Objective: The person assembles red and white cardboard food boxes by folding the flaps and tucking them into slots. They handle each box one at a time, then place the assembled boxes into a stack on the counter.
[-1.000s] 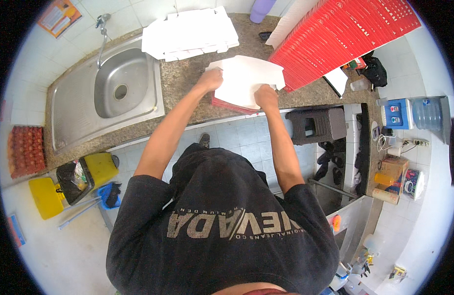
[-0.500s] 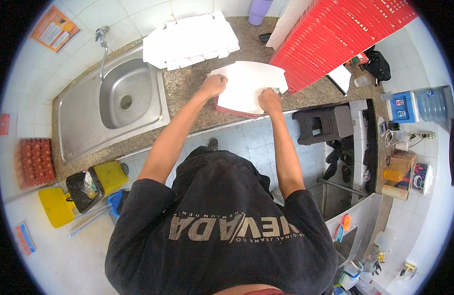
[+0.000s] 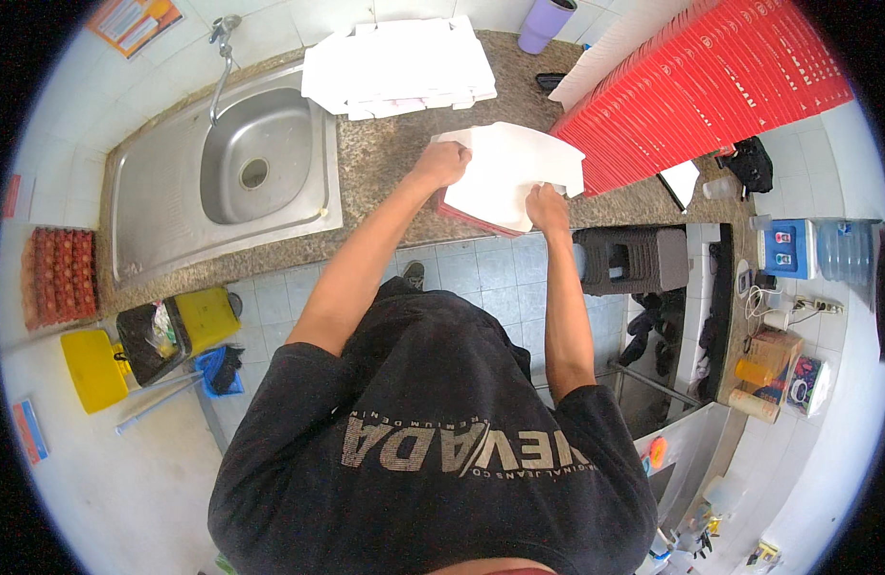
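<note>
A white cardboard box blank [image 3: 505, 165] lies on a low pile of red-edged cardboard [image 3: 476, 220] at the counter's front. My left hand [image 3: 444, 163] is closed on its left edge, near the upper corner. At the right front side, my right hand [image 3: 548, 206] pinches a flap of the same blank. The fingertips of both hands are partly hidden. Behind and to the left rests a stack of white flat cardboard blanks [image 3: 399, 67]. Close by on the right rises a long row of red cardboard boxes [image 3: 691, 96], packed tightly together.
Left of the blanks is a steel sink [image 3: 255, 144] with a tap [image 3: 222, 57]. A purple tumbler [image 3: 546, 24] stands at the back of the granite counter [image 3: 385, 144]. Under the counter are dark stacked stools [image 3: 634, 261]. A blue water dispenser [image 3: 787, 247] is at the right.
The whole view has shifted, so the counter things sit further right in the picture. Both hands keep their hold on the white blank, with little visible change in its shape.
</note>
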### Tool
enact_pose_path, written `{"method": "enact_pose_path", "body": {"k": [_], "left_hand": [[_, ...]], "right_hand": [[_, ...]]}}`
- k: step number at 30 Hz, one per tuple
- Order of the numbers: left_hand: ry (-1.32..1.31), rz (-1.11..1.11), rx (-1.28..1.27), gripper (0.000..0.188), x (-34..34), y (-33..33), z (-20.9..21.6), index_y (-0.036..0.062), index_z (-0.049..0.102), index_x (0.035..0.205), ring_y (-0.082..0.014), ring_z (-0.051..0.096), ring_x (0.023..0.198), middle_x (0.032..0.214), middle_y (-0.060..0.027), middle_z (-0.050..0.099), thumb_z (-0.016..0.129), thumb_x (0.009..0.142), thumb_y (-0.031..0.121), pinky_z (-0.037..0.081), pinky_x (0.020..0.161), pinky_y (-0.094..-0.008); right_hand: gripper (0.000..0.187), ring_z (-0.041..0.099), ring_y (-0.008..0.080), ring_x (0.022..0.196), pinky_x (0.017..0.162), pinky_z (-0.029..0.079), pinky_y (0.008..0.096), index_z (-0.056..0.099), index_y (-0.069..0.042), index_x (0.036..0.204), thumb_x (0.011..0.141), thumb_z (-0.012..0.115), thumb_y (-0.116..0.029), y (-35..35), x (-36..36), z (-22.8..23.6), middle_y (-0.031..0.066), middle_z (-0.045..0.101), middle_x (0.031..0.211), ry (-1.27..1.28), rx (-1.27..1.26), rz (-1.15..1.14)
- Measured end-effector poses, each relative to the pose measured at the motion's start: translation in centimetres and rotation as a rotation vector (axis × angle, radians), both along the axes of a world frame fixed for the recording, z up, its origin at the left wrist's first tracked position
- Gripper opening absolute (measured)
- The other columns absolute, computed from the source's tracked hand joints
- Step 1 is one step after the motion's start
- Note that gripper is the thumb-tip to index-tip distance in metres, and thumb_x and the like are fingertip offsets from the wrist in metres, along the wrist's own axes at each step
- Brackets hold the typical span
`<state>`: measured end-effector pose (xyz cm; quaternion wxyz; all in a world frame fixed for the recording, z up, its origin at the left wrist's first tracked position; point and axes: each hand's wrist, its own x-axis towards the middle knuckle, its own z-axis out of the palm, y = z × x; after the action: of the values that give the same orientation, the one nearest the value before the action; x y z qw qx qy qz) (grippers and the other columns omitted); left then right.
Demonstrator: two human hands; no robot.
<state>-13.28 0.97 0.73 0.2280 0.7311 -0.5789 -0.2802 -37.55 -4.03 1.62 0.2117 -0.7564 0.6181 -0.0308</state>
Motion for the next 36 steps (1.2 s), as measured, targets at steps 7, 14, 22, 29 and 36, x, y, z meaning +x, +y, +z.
{"method": "enact_pose_path", "body": {"k": [7, 14, 22, 29, 36], "left_hand": [[-0.021, 0.037, -0.015, 0.047, -0.9, -0.9, -2.0, -0.0034, 0.071, 0.101, -0.0468, 0.066, 0.100, 0.104, -0.0284, 0.069, 0.042, 0.104, 0.033, 0.050, 0.094, -0.0539], [-0.003, 0.094, 0.023, 0.047, -1.0, -1.3, -1.5, -0.0060, 0.071, 0.092, -0.0478, 0.067, 0.096, 0.097, -0.0313, 0.069, 0.043, 0.102, 0.030, 0.051, 0.092, -0.0547], [-0.204, 0.114, -0.156, 0.045, -2.9, -0.1, -0.1, -0.0031, 0.073, 0.079, -0.0446, 0.071, 0.078, 0.082, -0.0284, 0.070, 0.049, 0.098, 0.029, 0.057, 0.077, -0.0536], [-0.233, 0.171, -0.175, 0.047, -3.2, 0.5, 1.5, -0.0015, 0.074, 0.077, -0.0431, 0.071, 0.073, 0.075, -0.0266, 0.070, 0.048, 0.100, 0.030, 0.057, 0.073, -0.0542], [-0.306, 0.314, -0.079, 0.053, -3.9, 0.7, -0.7, -0.0026, 0.073, 0.083, -0.0441, 0.072, 0.079, 0.080, -0.0273, 0.071, 0.041, 0.104, 0.035, 0.057, 0.074, -0.0543]], "right_hand": [[0.047, 0.064, 0.0468, 0.114, 0.100, 0.048, 0.0543, 0.063, 0.005, 0.118, 0.098, 0.045, -0.033, -0.7, -0.1, -0.4, 0.0318, 0.067, 0.118, 0.051, 0.065, -0.060], [0.044, 0.065, 0.0473, 0.113, 0.098, 0.050, 0.0550, 0.066, 0.004, 0.116, 0.097, 0.047, -0.031, -0.7, -0.3, -0.8, 0.0324, 0.067, 0.118, 0.081, 0.065, -0.052], [0.042, 0.067, 0.0495, 0.105, 0.093, 0.052, 0.0560, 0.067, 0.005, 0.108, 0.097, 0.047, -0.029, 0.0, 0.1, 0.0, 0.0337, 0.069, 0.109, 0.053, -0.006, -0.065], [0.038, 0.069, 0.0487, 0.098, 0.088, 0.053, 0.0565, 0.068, 0.004, 0.098, 0.098, 0.047, -0.028, 0.5, 0.5, 0.0, 0.0336, 0.070, 0.101, 0.038, -0.071, -0.085], [0.042, 0.068, 0.0523, 0.091, 0.086, 0.053, 0.0571, 0.067, 0.006, 0.098, 0.101, 0.044, -0.029, 1.0, 0.6, -0.6, 0.0350, 0.069, 0.094, 0.034, -0.127, -0.030]]}}
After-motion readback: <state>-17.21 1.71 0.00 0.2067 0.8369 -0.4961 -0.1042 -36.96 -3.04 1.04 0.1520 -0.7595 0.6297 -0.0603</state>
